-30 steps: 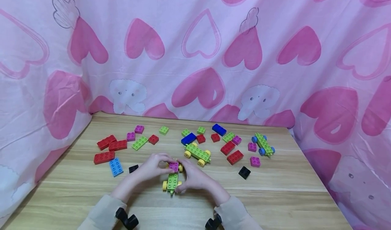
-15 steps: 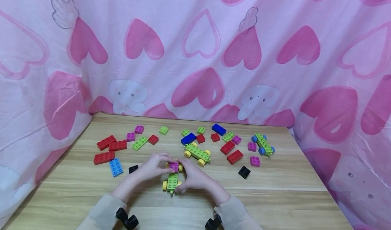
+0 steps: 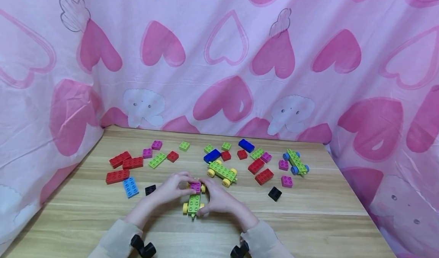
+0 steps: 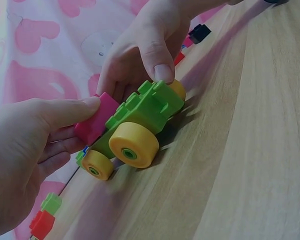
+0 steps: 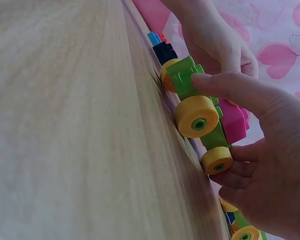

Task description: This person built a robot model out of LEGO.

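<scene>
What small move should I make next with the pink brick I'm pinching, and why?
Probably press the pink brick straight down with your left hand, which pinches it at the far part of the green car base. Your right hand grips that base and could brace it; whether the brick is fully seated isn't clear here.

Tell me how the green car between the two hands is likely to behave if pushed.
The car would probably roll lengthwise, given its round yellow wheels. It seems unlikely to tip easily: it looks low, with wheels sticking out on both sides. It appears to be hard plastic, so it should stay stiff.
</scene>
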The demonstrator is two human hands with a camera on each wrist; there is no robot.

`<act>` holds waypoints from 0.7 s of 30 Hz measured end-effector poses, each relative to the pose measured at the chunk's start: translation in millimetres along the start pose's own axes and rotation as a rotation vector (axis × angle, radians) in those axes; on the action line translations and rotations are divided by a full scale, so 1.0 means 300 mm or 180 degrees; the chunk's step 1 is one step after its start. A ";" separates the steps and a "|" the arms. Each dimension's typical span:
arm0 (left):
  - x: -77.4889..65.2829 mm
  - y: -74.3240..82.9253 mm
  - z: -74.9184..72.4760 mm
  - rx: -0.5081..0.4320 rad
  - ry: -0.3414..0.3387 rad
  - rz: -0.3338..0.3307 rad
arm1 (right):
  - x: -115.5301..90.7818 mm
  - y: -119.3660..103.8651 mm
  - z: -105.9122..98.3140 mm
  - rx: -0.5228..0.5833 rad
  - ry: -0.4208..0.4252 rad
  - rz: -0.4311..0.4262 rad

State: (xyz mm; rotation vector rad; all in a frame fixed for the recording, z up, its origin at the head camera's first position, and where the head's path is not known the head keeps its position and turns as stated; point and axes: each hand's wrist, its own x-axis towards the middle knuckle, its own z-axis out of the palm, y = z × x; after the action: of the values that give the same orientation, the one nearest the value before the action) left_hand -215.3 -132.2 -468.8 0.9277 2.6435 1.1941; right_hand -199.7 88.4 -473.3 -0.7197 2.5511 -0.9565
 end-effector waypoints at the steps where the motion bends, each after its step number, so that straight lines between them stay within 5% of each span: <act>1: 0.000 0.000 0.001 -0.0006 0.0001 0.0000 | 0.000 0.001 0.001 -0.0007 0.0003 0.0005; 21: 0.003 0.001 0.006 -0.0037 0.0005 -0.0083 | 0.002 -0.001 0.001 0.0023 -0.0018 0.0080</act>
State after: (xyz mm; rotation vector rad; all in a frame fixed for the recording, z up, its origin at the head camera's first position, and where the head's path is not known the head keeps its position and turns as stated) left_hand -215.3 -130.5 -469.7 0.8879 2.6385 1.2034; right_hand -199.9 87.7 -473.5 -0.6858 2.5443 -0.9537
